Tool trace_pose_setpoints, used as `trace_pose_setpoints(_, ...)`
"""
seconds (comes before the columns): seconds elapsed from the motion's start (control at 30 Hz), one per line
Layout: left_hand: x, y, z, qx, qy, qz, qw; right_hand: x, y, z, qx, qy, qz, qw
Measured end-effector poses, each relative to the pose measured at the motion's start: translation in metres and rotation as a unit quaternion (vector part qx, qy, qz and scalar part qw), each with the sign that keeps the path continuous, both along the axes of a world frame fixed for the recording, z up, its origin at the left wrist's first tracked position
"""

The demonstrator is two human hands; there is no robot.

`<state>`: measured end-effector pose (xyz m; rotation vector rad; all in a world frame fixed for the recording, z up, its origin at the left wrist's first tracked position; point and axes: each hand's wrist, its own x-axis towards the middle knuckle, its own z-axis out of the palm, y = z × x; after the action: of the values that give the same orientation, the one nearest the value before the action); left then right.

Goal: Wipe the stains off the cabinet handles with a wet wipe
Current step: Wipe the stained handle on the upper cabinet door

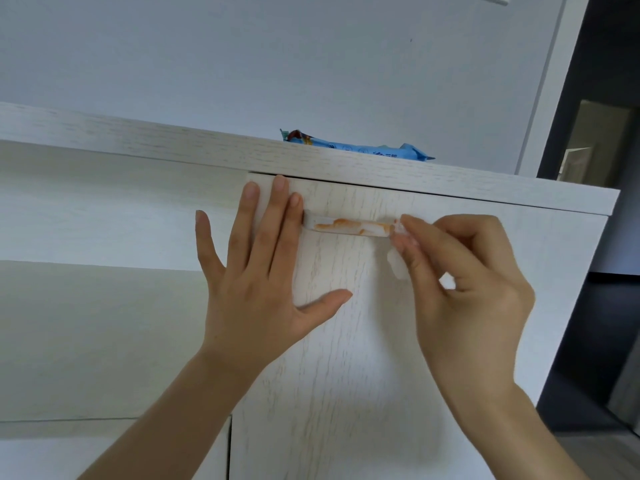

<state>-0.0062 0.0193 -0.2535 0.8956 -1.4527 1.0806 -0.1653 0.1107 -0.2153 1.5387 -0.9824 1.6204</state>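
The left hand (258, 268) is bracing flat, fingers straight, against the cabinet door (346, 358). The right hand (460, 282) is pinching the wet wipe (398, 263) at the right end of the orange-stained handle (349, 227). Wiping appears to be starting; next move: drag leftward along the handle.

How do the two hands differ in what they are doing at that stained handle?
The left hand lies flat with straight, spread fingers pressed on the cabinet door; the right hand has curled fingers pinching a wet wipe. The left hand holds nothing and sits at the left end of the handle; the right hand meets its right end. Both are bare and level with the orange-smeared handle.
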Motion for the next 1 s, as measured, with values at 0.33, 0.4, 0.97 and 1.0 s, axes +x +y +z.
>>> trace_pose_setpoints(0.33, 0.001, 0.001, 0.000, 0.005, -0.009, 0.003, 1.000, 0.001, 0.003, 0.003, 0.023, -0.004, 0.000, 1.000)
trace_pose_setpoints(0.4, 0.001, 0.001, 0.000, 0.006, -0.010, -0.001, 1.000, 0.002, 0.003, 0.003, 0.026, -0.023, 0.007, 0.999)
trace_pose_setpoints(0.97, 0.003, -0.001, -0.044, 0.026, 0.004, -0.053, 0.998, 0.013, 0.003, 0.002, 0.034, -0.017, 0.023, 0.999)
trace_pose_setpoints(1.0, 0.003, -0.001, -0.043, 0.026, 0.003, -0.062, 0.998, 0.014, 0.003, 0.002, 0.035, -0.025, 0.024, 0.999)
